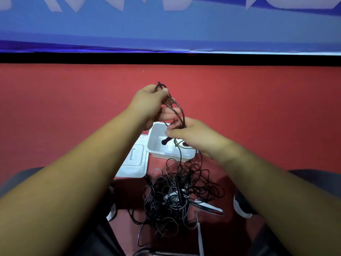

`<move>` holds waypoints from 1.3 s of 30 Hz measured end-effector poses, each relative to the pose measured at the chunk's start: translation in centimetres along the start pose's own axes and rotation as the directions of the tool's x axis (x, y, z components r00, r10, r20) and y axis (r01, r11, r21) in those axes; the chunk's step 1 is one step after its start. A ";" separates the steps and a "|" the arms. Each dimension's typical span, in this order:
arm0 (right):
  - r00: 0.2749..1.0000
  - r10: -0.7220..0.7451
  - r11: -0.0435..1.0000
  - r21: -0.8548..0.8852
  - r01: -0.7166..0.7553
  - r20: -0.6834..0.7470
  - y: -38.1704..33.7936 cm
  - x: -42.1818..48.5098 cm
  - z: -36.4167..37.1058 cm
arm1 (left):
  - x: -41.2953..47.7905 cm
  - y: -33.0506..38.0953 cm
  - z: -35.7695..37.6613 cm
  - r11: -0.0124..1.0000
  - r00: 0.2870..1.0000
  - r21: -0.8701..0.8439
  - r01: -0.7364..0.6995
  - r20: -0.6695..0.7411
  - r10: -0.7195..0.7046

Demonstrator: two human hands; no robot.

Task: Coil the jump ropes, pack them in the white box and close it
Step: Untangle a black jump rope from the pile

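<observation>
Jump rope, black and thin, is held in a few loose loops between both hands, above the white box. The left hand grasps the top of the loops, with fingers curled round them and the thumb pressed on top; a short black end sticks up past its knuckles. The right hand is lower, its fingers bent and pinching a strand of the same rope. From there the strand drops in front of the box's near wall into the tangled pile of ropes on the red floor. The box stands open, with its lid lying flat just beside it on the left. A dark handle shows inside the box's outline; whether it rests in the box or hangs above it cannot be told. The right hand covers the box's right corner. In the pile, black and grey strands cannot be told apart rope by rope, and a white handle juts out to the right. The blue banner carries large pale letters, cut off at the top edge and unreadable.
</observation>
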State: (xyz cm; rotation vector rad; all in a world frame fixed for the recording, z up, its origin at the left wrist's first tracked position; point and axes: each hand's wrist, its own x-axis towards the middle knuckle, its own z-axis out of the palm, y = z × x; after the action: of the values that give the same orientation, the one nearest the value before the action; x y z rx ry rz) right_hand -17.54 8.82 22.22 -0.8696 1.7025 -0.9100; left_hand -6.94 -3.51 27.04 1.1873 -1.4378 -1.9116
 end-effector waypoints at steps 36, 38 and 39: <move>0.985 0.048 0.792 0.607 0.064 -0.167 -3.9 0.3 -3.9 | 1.1 -4.5 -0.3 0.708 0.867 0.706 0.000 0.353 -0.352; 0.990 0.026 0.663 0.743 0.087 -0.139 -4.5 0.3 -4.4 | 0.8 -5.4 0.3 0.712 0.853 0.700 -0.050 0.401 -0.335; 0.991 0.014 0.600 0.794 0.096 -0.131 -4.8 0.3 -4.7 | 0.7 -5.8 0.5 0.726 0.843 0.684 -0.066 0.428 -0.327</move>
State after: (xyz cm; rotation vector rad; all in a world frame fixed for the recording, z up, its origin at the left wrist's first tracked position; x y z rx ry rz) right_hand -21.51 7.18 27.40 -0.2219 1.1382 -1.6148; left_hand -7.01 -1.82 21.41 1.1046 -2.5928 -1.9487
